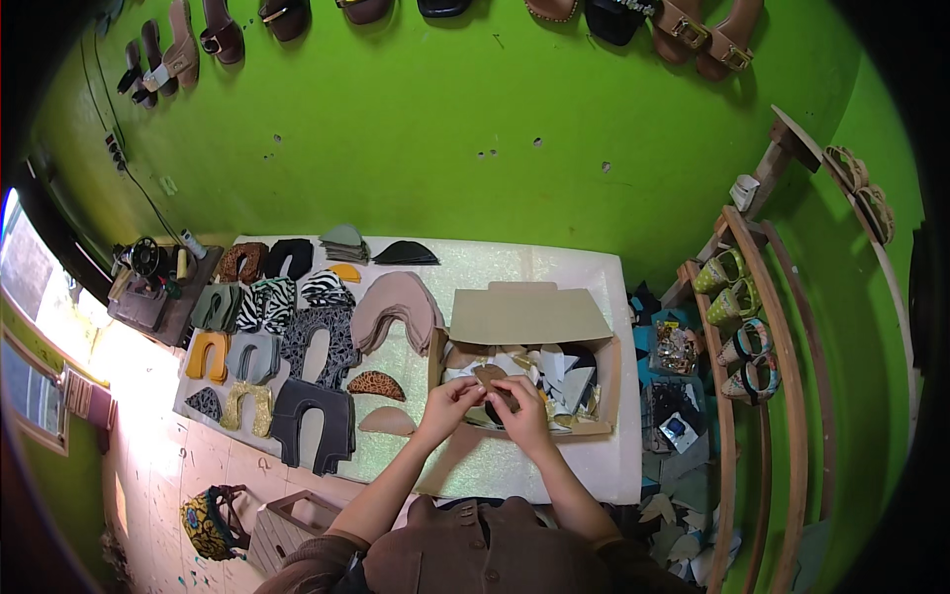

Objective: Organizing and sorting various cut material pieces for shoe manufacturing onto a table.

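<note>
Evidently, the bench (485, 477) has a pale, glossy covering. Above it, left hand (454, 399) and right hand (522, 404) both pinch a small brown piece (489, 374), held over the near part of an open cardboard box (531, 317). Its exposed end points away from the person; fingers obscure its long axis. Beyond stands a pitted green wall (396, 148), sandals (730, 38) mounted high.

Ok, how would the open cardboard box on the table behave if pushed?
The cardboard box probably slides rather than tips, looking wide and low. Its open flap likely flexes, being thin board. Loose scraps heaped inside may shift.
</note>
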`<act>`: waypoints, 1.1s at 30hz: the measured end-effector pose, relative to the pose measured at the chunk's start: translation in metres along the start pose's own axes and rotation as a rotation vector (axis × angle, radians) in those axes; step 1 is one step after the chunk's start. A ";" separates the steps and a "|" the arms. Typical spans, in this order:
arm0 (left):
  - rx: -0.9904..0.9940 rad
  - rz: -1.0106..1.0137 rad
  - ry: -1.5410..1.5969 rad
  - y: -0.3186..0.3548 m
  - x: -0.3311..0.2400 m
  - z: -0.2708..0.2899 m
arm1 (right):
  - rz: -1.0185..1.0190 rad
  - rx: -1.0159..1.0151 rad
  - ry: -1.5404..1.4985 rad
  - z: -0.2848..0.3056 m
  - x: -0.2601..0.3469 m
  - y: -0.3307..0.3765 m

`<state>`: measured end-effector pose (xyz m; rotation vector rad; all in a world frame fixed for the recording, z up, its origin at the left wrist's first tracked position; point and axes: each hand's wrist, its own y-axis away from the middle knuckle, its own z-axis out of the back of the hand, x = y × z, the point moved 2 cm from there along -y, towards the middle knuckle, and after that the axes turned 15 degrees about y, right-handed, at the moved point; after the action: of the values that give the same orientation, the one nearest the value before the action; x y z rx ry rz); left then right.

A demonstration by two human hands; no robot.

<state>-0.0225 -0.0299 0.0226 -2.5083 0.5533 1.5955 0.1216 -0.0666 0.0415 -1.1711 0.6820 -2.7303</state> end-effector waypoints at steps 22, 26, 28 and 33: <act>0.026 -0.013 0.013 0.006 0.005 0.011 | -0.172 0.075 -0.160 -0.008 0.002 0.008; -0.002 -0.089 -0.217 0.006 0.003 0.008 | -0.221 0.083 -0.128 -0.012 0.003 0.009; 0.023 -0.259 -0.533 0.007 -0.001 0.005 | -0.257 0.091 -0.120 -0.014 0.003 0.010; 0.049 -0.269 -0.696 0.011 -0.015 -0.008 | -0.295 0.066 -0.108 -0.017 -0.003 0.012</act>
<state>-0.0254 -0.0393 0.0402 -1.7123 0.1506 2.1170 0.1105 -0.0710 0.0241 -1.4983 0.4327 -2.8664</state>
